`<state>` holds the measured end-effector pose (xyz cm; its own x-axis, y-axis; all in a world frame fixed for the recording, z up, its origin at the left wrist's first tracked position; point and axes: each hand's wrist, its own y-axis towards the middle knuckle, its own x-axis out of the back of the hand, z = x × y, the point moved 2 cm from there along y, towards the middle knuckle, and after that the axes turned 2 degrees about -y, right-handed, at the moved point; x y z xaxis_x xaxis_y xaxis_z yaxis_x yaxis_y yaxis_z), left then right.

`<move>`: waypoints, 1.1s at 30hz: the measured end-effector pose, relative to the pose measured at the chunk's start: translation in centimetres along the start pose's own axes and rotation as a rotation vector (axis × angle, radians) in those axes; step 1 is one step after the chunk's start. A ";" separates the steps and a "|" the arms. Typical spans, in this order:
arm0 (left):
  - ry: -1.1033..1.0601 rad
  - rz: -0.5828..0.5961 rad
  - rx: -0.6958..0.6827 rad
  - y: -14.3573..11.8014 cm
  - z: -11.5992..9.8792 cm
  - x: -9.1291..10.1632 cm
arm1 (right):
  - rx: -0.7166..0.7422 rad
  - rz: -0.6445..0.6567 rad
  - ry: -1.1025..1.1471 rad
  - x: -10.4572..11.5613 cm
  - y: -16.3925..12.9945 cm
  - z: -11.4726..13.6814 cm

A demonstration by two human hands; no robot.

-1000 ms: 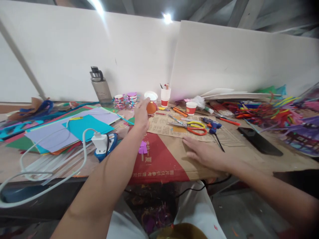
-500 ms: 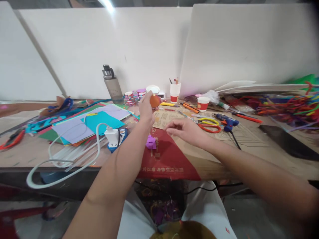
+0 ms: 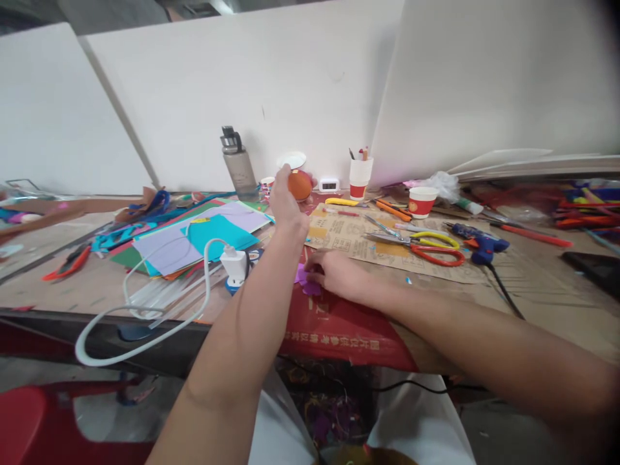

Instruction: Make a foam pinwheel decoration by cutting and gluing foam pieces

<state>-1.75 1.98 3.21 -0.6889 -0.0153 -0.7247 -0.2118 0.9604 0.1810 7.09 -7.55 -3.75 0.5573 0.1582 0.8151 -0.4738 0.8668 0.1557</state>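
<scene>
- Two bare hands work above a cluttered table point(image 3: 62, 290) seen from the head camera.
- The left hand point(image 3: 287, 205) is raised at the far centre, fingers clasped around an orange ball point(image 3: 299, 185) topped by a white disc point(image 3: 292, 159).
- The right hand point(image 3: 336, 274) rests low on the near centre, fingertips pinching a small purple piece point(image 3: 305, 279) that lies on a red sheet point(image 3: 339, 326).
- A grey water bottle point(image 3: 237, 165) stands just left of the ball, against the white wall.
- Coloured paper sheets point(image 3: 194, 232) lie stacked to the left; a white charger point(image 3: 235, 265) sits at their near edge.
- Scissors point(image 3: 426, 245) and a blue glue gun point(image 3: 477, 242) lie to the right, well apart from both hands.
</scene>
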 end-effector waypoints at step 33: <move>0.050 -0.011 -0.031 -0.3 0.0 -0.1 | -0.021 -0.167 -0.100 2.6 0.7 -2.5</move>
<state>-1.60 1.66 3.17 -0.7199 -0.0407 -0.6929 -0.2405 0.9511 0.1939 9.96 -5.36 -2.95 0.5561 -0.0354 0.8304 -0.3656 0.8868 0.2826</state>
